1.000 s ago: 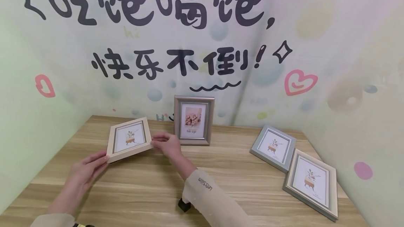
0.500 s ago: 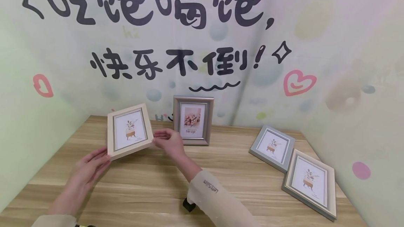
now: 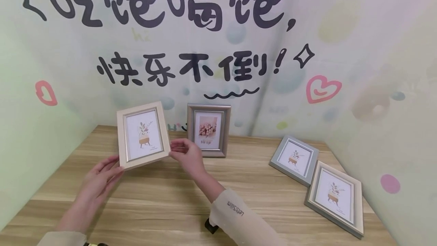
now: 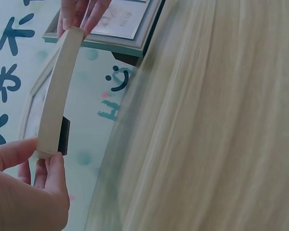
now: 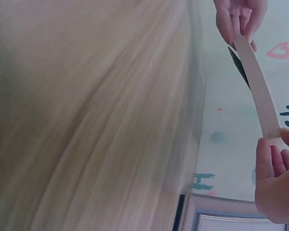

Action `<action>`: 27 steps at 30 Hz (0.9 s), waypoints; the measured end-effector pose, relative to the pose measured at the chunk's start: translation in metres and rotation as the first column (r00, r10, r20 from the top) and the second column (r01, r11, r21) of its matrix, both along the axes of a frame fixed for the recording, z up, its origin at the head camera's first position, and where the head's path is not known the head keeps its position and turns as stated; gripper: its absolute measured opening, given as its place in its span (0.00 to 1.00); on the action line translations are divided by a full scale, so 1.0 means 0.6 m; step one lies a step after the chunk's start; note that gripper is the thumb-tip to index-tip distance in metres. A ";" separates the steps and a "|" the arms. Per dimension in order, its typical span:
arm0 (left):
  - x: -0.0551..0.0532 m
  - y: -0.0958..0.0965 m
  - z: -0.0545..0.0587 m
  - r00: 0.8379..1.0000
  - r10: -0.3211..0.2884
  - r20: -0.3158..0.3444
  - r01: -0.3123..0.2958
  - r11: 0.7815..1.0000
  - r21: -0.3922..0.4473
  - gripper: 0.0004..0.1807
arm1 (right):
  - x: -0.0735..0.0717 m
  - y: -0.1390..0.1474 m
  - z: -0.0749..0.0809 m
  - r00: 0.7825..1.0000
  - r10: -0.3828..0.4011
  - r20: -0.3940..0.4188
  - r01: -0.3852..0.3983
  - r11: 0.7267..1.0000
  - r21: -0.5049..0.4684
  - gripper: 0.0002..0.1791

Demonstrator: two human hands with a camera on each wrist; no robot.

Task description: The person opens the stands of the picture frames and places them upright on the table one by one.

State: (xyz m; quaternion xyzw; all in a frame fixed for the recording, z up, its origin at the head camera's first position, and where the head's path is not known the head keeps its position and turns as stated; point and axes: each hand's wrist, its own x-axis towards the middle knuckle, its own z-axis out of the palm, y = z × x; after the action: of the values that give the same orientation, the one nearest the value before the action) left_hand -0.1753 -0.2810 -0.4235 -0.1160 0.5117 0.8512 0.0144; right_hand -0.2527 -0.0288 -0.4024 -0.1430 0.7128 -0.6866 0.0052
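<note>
A cream picture frame (image 3: 144, 135) with a plant print is held up off the table, leaning slightly back. My left hand (image 3: 99, 179) pinches its lower left corner between thumb and fingers; the left wrist view shows this grip with the frame's edge (image 4: 60, 96) facing the camera. At the lower right corner my right hand (image 3: 189, 158) pinches the same frame, thumb in front and fingers behind. A dark piece (image 4: 64, 136), perhaps part of the stand, sticks out at its back. Just right of it a brown-silver picture frame (image 3: 209, 130) with a flower print stands upright.
On the right of the wooden table (image 3: 252, 200) lie a grey-blue picture frame (image 3: 295, 160) and a cream-and-grey one (image 3: 335, 197), corners touching. A printed wall (image 3: 266, 105) rises behind the table. Under the right sleeve a small black object (image 3: 211, 226) shows.
Both hands have raised the cream frame and tilted it from nearly flat to nearly upright, shifting slightly right. The other frames stay where they were.
</note>
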 end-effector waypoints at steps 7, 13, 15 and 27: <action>0.001 0.006 -0.004 0.998 -0.036 -0.060 0.040 0.997 0.065 0.22 | 0.004 0.016 0.007 1.000 -0.005 0.026 0.003 0.995 0.101 0.18; -0.002 0.013 -0.005 0.995 -0.052 -0.081 0.056 0.997 0.059 0.22 | 0.003 0.032 0.015 0.999 0.004 0.053 -0.012 0.988 0.154 0.18; -0.003 0.016 -0.005 0.995 -0.057 -0.086 0.062 0.996 0.057 0.22 | 0.004 0.038 0.019 0.998 0.007 0.058 -0.017 0.985 0.172 0.19; -0.010 0.038 -0.008 0.991 -0.063 -0.114 0.052 0.993 -0.103 0.23 | 0.020 0.069 0.027 0.983 0.115 0.144 -0.151 0.950 0.272 0.17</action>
State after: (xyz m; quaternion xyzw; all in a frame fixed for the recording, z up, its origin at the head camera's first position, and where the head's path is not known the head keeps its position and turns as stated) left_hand -0.1811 -0.2584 -0.4281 -0.0517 0.5568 0.8290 0.0031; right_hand -0.2409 0.0127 -0.3862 -0.1450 0.7901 -0.5840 0.1169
